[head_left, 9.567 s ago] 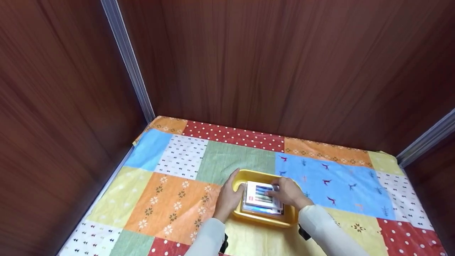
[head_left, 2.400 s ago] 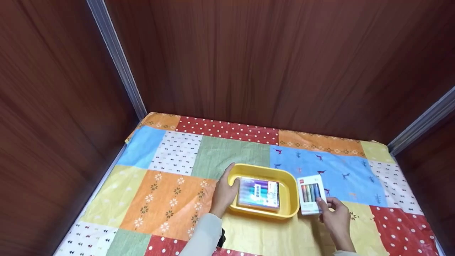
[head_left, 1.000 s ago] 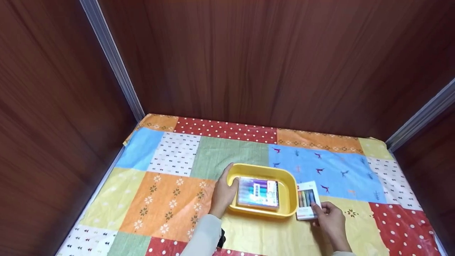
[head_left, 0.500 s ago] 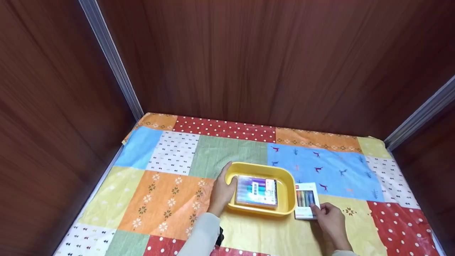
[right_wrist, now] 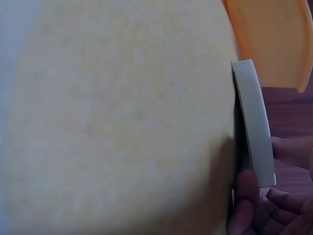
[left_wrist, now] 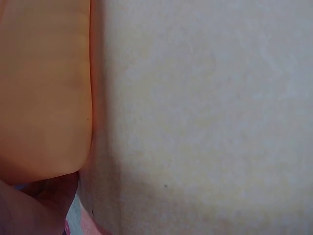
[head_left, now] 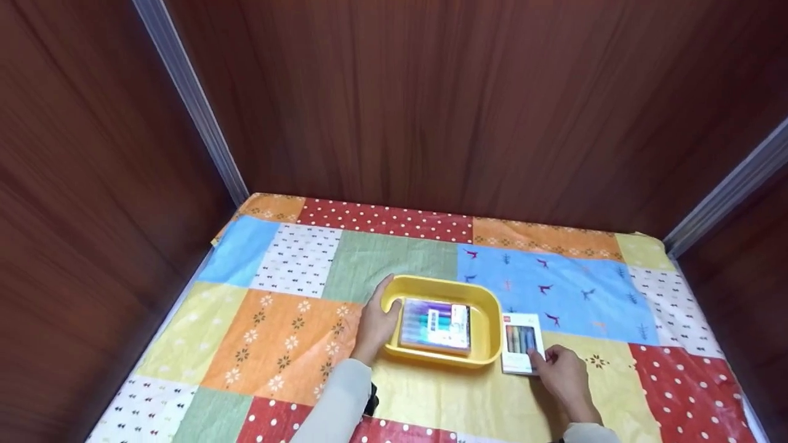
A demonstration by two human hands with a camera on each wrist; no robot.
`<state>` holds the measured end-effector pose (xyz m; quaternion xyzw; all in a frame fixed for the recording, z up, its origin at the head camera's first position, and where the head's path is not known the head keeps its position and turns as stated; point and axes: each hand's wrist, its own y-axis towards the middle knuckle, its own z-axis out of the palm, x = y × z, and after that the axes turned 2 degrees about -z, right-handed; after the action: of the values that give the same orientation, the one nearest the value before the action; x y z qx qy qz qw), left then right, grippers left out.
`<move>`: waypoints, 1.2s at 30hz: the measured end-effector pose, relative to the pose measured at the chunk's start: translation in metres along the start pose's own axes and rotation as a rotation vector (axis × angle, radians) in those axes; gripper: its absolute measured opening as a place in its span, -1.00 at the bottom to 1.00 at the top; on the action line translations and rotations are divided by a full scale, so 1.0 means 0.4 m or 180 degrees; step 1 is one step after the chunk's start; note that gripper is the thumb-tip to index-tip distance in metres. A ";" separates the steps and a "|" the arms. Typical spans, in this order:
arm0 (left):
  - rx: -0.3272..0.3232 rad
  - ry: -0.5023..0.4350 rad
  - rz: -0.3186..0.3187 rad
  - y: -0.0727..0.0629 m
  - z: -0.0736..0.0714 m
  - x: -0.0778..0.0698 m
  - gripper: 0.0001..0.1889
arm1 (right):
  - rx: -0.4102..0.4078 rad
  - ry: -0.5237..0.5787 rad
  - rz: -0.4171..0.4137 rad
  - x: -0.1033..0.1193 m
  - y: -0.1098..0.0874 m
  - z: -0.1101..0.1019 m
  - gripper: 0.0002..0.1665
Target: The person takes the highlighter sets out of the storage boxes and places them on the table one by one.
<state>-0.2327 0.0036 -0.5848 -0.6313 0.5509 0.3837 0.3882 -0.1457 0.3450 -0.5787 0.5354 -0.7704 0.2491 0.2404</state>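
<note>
My left hand [head_left: 377, 323] grips the left wall of a yellow plastic basket [head_left: 492, 311], its thumb over the rim on the inside. Inside the basket lies a clear pack of coloured pens [head_left: 434, 327], purple to teal, with a white label. Just right of the basket is a white box [head_left: 522, 364] with a window or print of coloured sticks on its face. My right hand [head_left: 563, 375] pinches this box by its lower right edge. In the right wrist view the white box [right_wrist: 254, 122] shows side-on, low over the cloth, with thumb and fingers on either side.
A patchwork cloth [head_left: 295, 344] covers the table. Brown wood-look panels [head_left: 369, 111] stand along the back and both sides, with metal strips [head_left: 191, 98] at the corners.
The white box was on top of the pen pack in the basket; my right hand has brought it out to the basket's right and lowered it there. My left hand stays on the basket.
</note>
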 end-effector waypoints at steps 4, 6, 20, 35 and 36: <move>0.0038 -0.0018 -0.0013 -0.003 0.008 -0.007 -0.39 | -0.0058 -0.0031 0.0010 -0.005 -0.004 -0.004 -0.60; -0.0016 -0.0001 -0.0030 -0.005 0.003 -0.009 -0.39 | -0.0024 -0.0006 -0.0004 0.000 0.000 -0.001 -0.60; 0.0044 -0.0054 0.0034 0.002 0.000 -0.009 -0.37 | 0.0070 -0.0067 0.0150 0.015 0.003 -0.006 -0.57; 0.0133 0.0010 -0.0081 -0.010 -0.004 -0.006 -0.37 | 0.0268 -0.0539 -0.0003 0.056 -0.006 -0.041 -0.54; 0.0129 0.0030 -0.0104 -0.013 -0.006 -0.002 -0.37 | 0.0267 -0.0542 -0.0021 0.061 -0.009 -0.039 -0.54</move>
<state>-0.2272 0.0021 -0.5828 -0.6340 0.5501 0.3630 0.4045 -0.1481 0.3367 -0.5509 0.5668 -0.7751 0.2340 0.1523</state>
